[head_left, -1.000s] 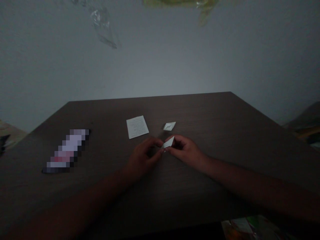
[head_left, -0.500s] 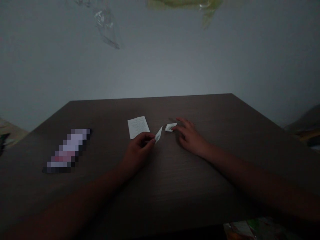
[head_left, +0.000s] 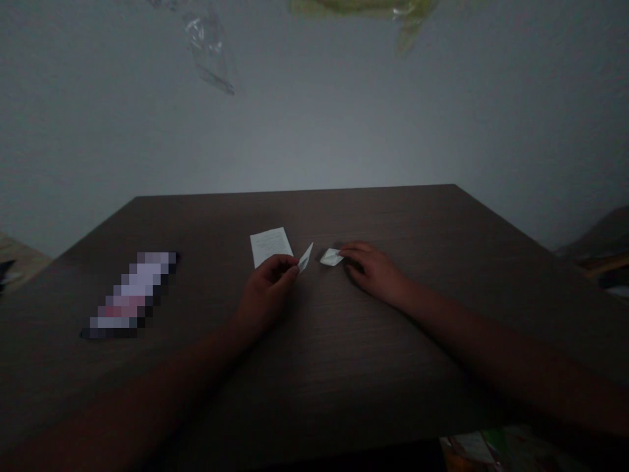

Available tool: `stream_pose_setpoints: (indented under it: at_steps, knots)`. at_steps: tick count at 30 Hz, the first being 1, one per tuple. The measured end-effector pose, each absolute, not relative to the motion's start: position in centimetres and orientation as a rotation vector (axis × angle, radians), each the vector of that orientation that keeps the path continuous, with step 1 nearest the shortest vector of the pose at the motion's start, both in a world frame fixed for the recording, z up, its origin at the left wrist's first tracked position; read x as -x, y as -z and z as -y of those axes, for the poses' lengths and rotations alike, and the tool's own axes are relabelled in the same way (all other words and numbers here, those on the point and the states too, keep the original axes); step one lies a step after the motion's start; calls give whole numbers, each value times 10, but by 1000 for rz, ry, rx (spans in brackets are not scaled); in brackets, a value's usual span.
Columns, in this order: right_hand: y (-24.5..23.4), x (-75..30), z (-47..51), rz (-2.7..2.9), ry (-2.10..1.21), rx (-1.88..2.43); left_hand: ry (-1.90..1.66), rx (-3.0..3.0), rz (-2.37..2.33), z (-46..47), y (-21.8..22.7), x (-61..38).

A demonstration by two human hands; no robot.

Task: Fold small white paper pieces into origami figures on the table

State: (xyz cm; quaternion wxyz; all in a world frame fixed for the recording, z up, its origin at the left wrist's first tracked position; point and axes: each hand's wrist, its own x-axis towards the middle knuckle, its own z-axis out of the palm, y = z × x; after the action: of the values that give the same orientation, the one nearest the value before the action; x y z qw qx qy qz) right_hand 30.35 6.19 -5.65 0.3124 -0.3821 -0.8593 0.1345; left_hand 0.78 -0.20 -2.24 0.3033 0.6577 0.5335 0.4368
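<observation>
Between the thumb and forefinger of my left hand (head_left: 266,290) is a small folded piece of white paper (head_left: 305,257), tilted with its point up and to the right. My right hand (head_left: 376,272) has its fingers closed on the right corner of a second folded white paper piece (head_left: 331,257). A dark shadow shows beside this second piece; whether it touches the table I cannot tell. The two pieces are a short gap apart. Behind my left hand lies a flat white sheet with printed lines (head_left: 269,244), its near edge partly hidden by that hand.
All of this is on a dark wood-grain table (head_left: 314,367). A phone-like slab with a blurred-out screen (head_left: 135,285) lies at the left. Behind the table rises a pale wall (head_left: 314,118), with clear plastic (head_left: 209,49) and yellow material (head_left: 363,6) high on it.
My right hand's fingers have closed on the corner of the second folded paper, which has turned and shifted slightly left. My left hand has moved a little left with its piece.
</observation>
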Motion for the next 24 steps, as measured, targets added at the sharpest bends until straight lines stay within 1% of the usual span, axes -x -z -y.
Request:
stream_pose_setpoints:
  at_steps: [4,8,12,17,24]
  knots:
    - [50,-299,-51,2205,-382,878,-1200,-1603,-1453,3,21,-9]
    - [41,-290,-30,2216,-507,772,-1227,-1839,-1399,4,19,-4]
    - [35,-283,-15,2175,-679,821,-1210,-2100,-1274,6,16,1]
    - [36,-278,-11,2098,-873,874,-1101,-2250,-1166,7,17,1]
    - [37,-277,-10,2095,-960,931,-1044,-2355,-1036,4,21,0]
